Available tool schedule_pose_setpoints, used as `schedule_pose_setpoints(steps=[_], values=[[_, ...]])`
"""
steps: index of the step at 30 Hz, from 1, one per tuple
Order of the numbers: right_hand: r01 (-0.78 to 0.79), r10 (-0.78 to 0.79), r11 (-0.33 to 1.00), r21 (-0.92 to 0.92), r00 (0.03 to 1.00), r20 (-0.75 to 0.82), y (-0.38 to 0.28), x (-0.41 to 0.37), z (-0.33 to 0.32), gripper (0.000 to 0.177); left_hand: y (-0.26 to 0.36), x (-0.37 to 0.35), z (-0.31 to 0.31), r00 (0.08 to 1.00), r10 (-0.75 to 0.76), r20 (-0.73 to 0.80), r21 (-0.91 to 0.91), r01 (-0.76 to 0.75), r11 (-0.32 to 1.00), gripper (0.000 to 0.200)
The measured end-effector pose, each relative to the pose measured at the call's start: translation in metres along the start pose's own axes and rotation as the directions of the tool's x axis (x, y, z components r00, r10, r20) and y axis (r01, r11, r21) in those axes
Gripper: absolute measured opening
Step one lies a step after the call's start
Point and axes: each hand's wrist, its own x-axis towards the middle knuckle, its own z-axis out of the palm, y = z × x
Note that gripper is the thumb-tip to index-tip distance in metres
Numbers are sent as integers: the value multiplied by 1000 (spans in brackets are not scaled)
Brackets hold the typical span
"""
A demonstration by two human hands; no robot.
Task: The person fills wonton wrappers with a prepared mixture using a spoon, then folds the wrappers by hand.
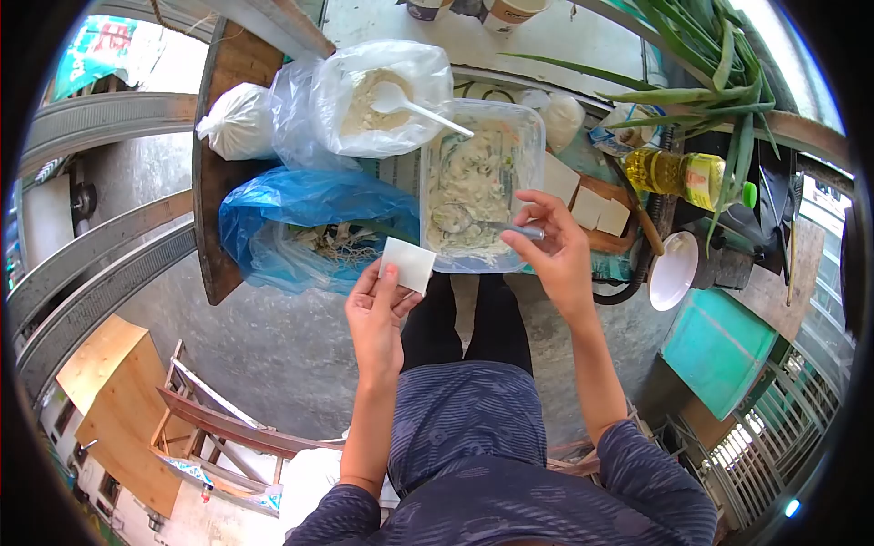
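My left hand (375, 318) pinches a white square wrapper (410, 264) between thumb and fingers, just off the near left corner of a clear plastic container (537, 136). Inside the container is a pale, creamy filling (473, 168) flecked with green and orange. My right hand (563, 255) has its thumb and fingers on the handle of a metal spoon (505, 227). The spoon's bowl rests in the filling. To the right of the container, more white square wrappers (598, 211) lie on a wooden board (617, 243).
Left of the container sit a blue plastic bag (319, 196) with rooty scraps and a bag of powder (364, 118) holding a white plastic spoon (419, 107). On the right are an oil bottle (678, 173), a white bowl (674, 270) and long green leaves (719, 73).
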Motion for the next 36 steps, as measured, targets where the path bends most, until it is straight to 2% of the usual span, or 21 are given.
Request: schedule_pose_setpoints(steps=[2, 5, 6, 7, 8, 11, 17, 20, 23, 26, 32, 36], values=[[22, -13, 980, 198, 999, -48, -1, 2, 17, 28, -5, 4, -7, 1000, 8, -20, 17, -8, 1000, 18], [-63, 68, 958, 281, 998, -8, 1, 5, 27, 22, -9, 6, -10, 999, -6, -38, 15, 6, 1000, 17], [56, -55, 998, 40, 998, -17, -2, 7, 27, 19, -10, 8, -9, 999, -12, -39, 10, 13, 1000, 16], [173, -176, 964, -203, 984, 5, -8, 8, 26, 17, -11, 8, -9, 999, -11, -36, 14, 12, 1000, 17], [281, -286, 858, -430, 957, 55, -12, 8, 24, 15, -12, 9, -9, 999, -11, -33, 18, 11, 1000, 18], [361, -373, 828, -428, 926, 60, -9, 7, 13, 14, -9, 9, -5, 1000, -5, 2, 4, 5, 1000, 20], [415, -449, 789, -453, 893, 35, 10, 26, 13, 14, -10, 6, 1, 997, -22, 70, 51, 18, 999, 21], [257, -277, 885, -388, 961, 5, 17, 23, 23, 16, -18, 7, 3, 996, -38, 74, 12, 38, 999, 21], [135, -148, 970, -203, 988, -49, 20, 22, 32, 21, -21, 8, 2, 997, -45, 70, -9, 46, 999, 22], [32, -32, 999, 0, 993, -110, 19, 20, 24, 27, -19, 5, 4, 998, -28, 58, -11, 29, 1000, 22], [48, 17, 969, 242, 966, -258, 16, 14, -7, 32, -18, 0, 2, 1000, 23, 19, -80, -21, 997, 24], [284, -180, 927, 246, 911, -372, 2, 4, -29, 37, -14, 0, 13, 999, 18, 46, -78, -14, 997, 25]])
